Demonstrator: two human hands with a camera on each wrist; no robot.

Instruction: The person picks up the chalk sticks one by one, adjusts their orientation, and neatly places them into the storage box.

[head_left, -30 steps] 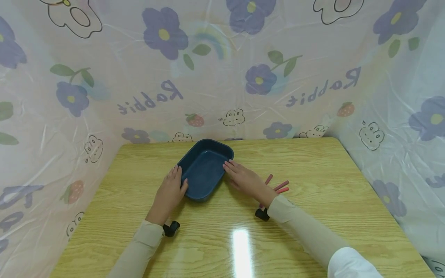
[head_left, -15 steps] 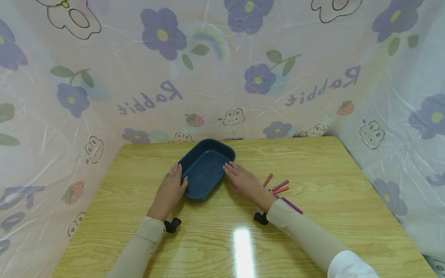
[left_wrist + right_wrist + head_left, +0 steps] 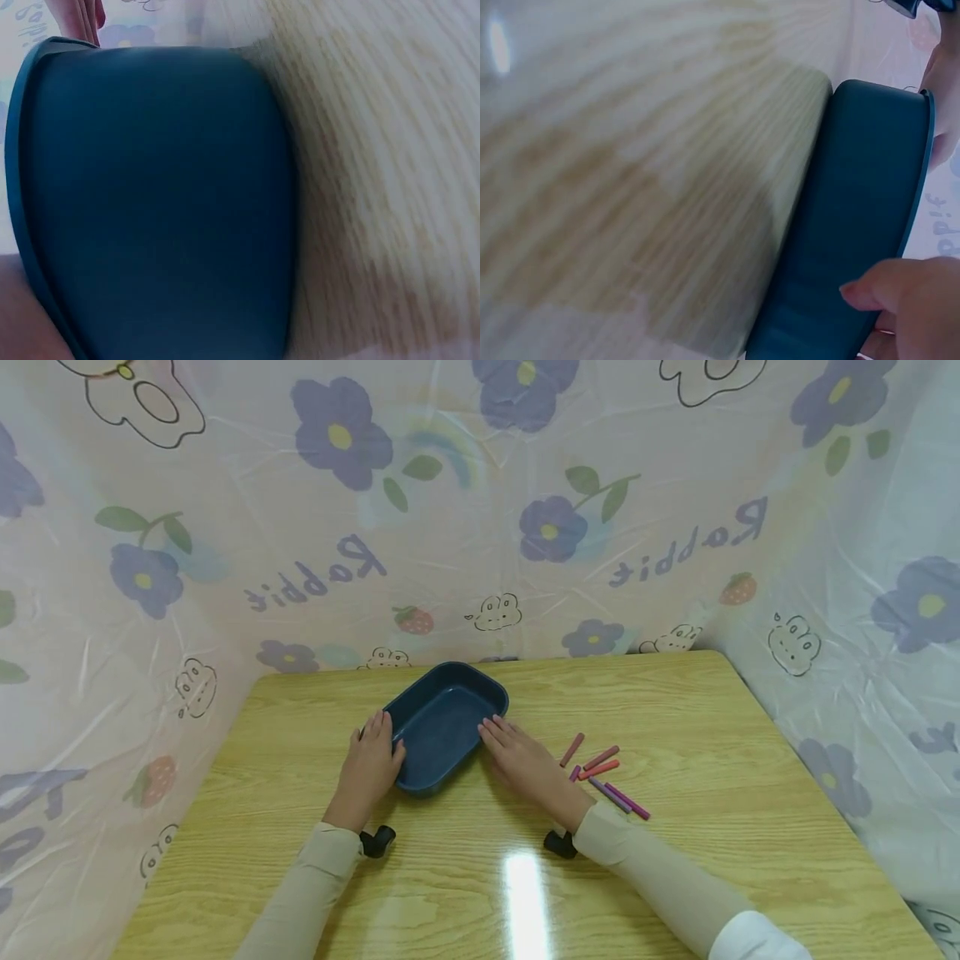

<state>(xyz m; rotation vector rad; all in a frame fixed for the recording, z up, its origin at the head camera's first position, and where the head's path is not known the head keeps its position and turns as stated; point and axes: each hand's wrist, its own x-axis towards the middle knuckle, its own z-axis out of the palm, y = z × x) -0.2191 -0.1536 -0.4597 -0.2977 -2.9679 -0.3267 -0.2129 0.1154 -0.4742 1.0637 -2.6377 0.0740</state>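
Note:
A dark blue rectangular baking dish (image 3: 442,735) with rounded corners stands at a slant on the table in the head view. My left hand (image 3: 367,772) holds its left side, fingers along the rim and thumb over the near-left edge. On the opposite side my right hand (image 3: 528,768) has its fingertips on the rim. In the right wrist view, my thumb (image 3: 877,289) lies against the outer wall of the dish (image 3: 847,202), with other fingers partly hidden behind the rim. The left wrist view is mostly filled by the dish's wall (image 3: 157,195). No contents show inside the dish.
Several short pink, red and purple sticks (image 3: 600,768) lie loose beside my right forearm. They rest on a wood-grain table (image 3: 712,735). A patterned curtain (image 3: 450,527) rises behind the table's far edge and along both sides.
The dish has shifted and turned slightly to the right, with both hands staying on it. My right forearm has drawn a little toward me, uncovering more of the sticks.

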